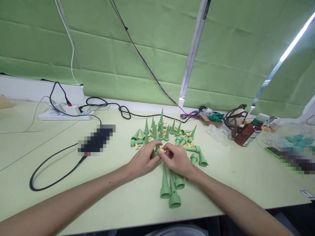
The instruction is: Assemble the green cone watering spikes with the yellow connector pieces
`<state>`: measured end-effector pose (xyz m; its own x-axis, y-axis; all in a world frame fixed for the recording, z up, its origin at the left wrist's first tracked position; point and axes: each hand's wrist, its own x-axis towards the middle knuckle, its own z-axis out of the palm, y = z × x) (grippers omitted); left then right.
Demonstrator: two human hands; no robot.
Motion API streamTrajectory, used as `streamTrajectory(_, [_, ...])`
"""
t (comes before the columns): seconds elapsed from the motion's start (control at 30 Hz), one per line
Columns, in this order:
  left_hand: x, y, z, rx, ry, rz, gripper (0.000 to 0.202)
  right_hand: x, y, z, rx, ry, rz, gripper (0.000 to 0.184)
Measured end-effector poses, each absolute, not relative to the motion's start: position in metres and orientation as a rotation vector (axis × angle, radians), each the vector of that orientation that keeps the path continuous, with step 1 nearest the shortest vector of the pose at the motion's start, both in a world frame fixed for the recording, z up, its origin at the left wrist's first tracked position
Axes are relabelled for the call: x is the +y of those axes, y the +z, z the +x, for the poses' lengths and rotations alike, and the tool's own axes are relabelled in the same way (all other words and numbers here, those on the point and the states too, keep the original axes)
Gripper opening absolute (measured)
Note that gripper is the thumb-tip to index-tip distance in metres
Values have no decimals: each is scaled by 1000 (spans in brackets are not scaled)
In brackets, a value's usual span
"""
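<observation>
My left hand [144,159] and my right hand [177,160] meet at the middle of the pale green table [49,154], fingers pinched together. Between them sits a green plastic cone spike [156,150] with a small cream valve piece [161,149] at its side; my left fingers grip the spike and my right fingertips pinch the cream piece. Behind the hands stands and lies a cluster of several green spikes [161,131] with loose cream pieces [189,144] among them. Three spikes [169,188] lie in front, under my right wrist.
A black cable [52,170] loops at the left from a blurred dark device [95,139]. A white power strip [65,113] lies at the back left. Bags, a brown strap [235,119] and clutter crowd the right. Green blinds [147,49] hang behind.
</observation>
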<state>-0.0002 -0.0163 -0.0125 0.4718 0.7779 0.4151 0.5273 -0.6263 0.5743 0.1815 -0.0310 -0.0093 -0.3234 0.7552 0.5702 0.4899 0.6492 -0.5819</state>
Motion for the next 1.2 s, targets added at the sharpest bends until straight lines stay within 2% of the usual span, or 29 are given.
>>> streamTrajectory(0.17, [-16,-12,-1,1062,908,2388,33,-33,-10,181,-2018,330,-958,20])
streamTrajectory(0.6, [-15,-10,-2,962,857,2359,23,-33,-10,180,-2059,274,-927,33])
streamTrajectory(0.93, [-17,-9,-1,1014,865,2355,23,-33,-8,180,-2082,219,-955,30])
streamTrajectory(1.2, [-13,-14,-2,1003,925,2423,23,-31,-10,180,-2019,298,-986,29])
